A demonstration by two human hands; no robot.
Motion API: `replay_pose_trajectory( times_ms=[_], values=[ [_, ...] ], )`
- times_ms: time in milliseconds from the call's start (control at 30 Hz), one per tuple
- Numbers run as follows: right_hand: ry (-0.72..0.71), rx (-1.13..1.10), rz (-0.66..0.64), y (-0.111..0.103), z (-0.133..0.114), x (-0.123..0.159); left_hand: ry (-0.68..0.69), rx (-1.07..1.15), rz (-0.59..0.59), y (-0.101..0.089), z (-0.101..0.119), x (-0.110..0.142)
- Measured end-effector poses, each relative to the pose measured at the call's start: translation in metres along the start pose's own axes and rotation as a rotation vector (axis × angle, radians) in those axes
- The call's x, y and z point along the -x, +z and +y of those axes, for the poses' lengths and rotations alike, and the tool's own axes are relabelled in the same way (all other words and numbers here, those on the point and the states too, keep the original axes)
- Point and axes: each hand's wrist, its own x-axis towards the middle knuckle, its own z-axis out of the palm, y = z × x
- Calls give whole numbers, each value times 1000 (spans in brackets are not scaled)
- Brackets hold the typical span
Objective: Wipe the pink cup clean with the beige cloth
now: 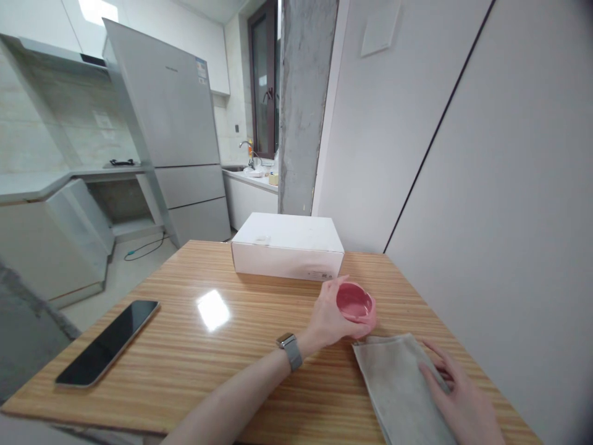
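Two hands, two very different materials: my left hand [328, 316] is closed around a pink dish [356, 304], its fingers cupping the smooth outer wall so the dish tips up and its glossy, shallow hollow faces me. That tilted hold lifts the dish just off the wooden counter [194, 371], close above one corner of a folded gray cloth [398, 389]. My right hand [456, 395] lies on that soft, worn cloth, with its fingers curled over the edge (I can't tell whether they pinch it or merely rest there), and the cloth sits at a slant on the striped wood. Just beyond the dish stands a white cardboard box [287, 247], square-cornered and closed. A dark, glass-faced phone [107, 343] lies flat, well apart from both hands, and a metal watch [291, 351] circles my left wrist.
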Motion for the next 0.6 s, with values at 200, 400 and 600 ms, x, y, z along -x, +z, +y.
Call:
replay_pose_trajectory(
  times_ms=[200, 400, 600],
  values=[
    [16, -16, 94, 5, -6, 9, 124, -82, -38, 39, -12, -19],
    [2, 68, 143, 5, -10, 8, 111, -78, -23, 59, -25, -29],
    [-98, 244, 143, 6, -17, 9, 67, -61, -38, 65, -34, -36]
  ],
)
